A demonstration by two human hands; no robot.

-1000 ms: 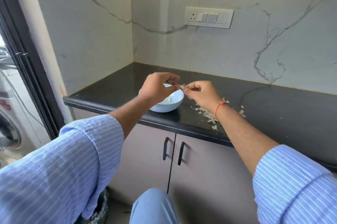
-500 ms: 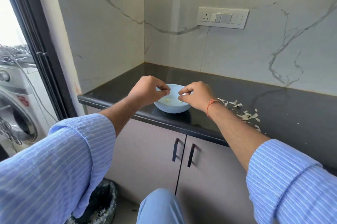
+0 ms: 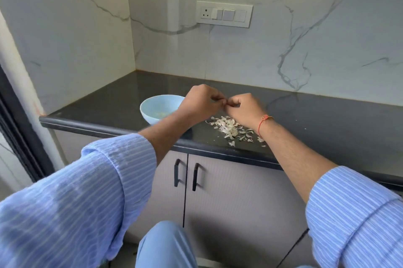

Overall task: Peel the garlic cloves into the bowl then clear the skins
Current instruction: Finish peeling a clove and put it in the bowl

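Both hands are now seen raised together above the black countertop (image 3: 327, 115), just right of the pale blue bowl (image 3: 152, 104), whereas half a second earlier they were held directly over it. The left hand (image 3: 199, 102) and right hand (image 3: 242, 107) are curled with fingertips meeting, and something small is pinched between them, though what is held is too small to be made out. The heap of garlic skins (image 3: 231, 128) is seen on the countertop under the right wrist, and a few pale cloves are visible inside the bowl.
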